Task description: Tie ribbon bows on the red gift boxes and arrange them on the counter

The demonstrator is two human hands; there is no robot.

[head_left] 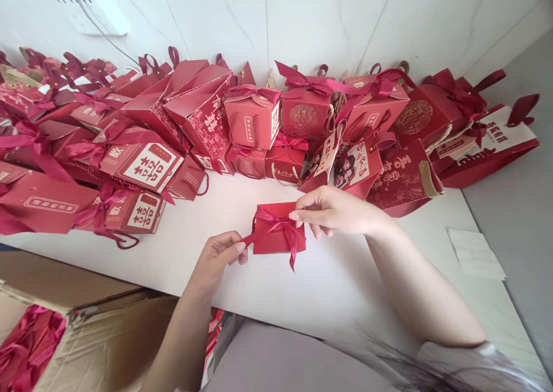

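A small red gift box (266, 245) lies on the white table in front of me, with a dark red satin ribbon (276, 225) tied in a bow across its top. My left hand (222, 252) pinches one ribbon tail at the box's left side and holds it taut. Over the box's upper right corner, my right hand (326, 210) has thumb and forefinger pressed together at the right side of the bow; its fingers partly hide the ribbon there. The other tail hangs loose over the box's front edge.
Many red gift boxes (201, 112) with ribbons and cords crowd the table (345, 288) along the tiled wall. An open cardboard carton (108, 328) at lower left holds more red ribboned pieces. Paper sheets (475, 253) lie at the right, and a cable (93, 20) hangs down the wall.
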